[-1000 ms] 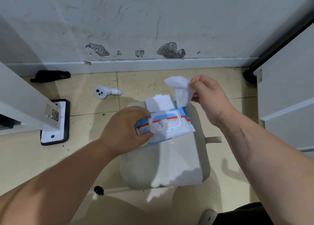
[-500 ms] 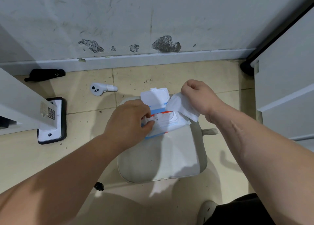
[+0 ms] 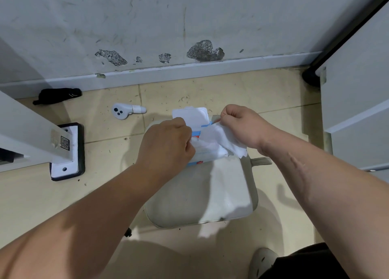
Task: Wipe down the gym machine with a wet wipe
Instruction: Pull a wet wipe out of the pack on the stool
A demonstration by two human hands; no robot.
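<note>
- Since the earlier frames the wet wipe (image 3: 228, 141) has been brought down from above the pack of wipes (image 3: 207, 153) and now lies draped across the pack's top. The left hand (image 3: 166, 144) has been shifted from the pack's side onto its opening.
- The grip of the right hand (image 3: 242, 127) is closed on the wipe's far edge, which is pinched between thumb and fingers. From that grip the sheet trails down and toward the person, ending just under the right wrist.
- The left grip is curled down on the pack at its opening. Whether the wrapper alone or also the next sheet is pinched is hidden by the knuckles.
- The lid (image 3: 190, 116) stands flipped open just beyond the left grip, between the two grips.
- The pack is carried by a pale seat pad (image 3: 200, 194) directly beneath both grips. The pad, probably part of the machine, extends from there toward the person.
- A white machine post (image 3: 42, 139) on its base plate is seen well to the left of the left grip.
- The step in hand is judged to be the freeing of one sheet from the pack. No wiping has yet been started.
- For the next move, the pack would need to be held down by the left grip while the sheet is drawn clear by the right, so that no following sheet is dragged out. The lid could then be shut and the wipe carried to a machine surface.
</note>
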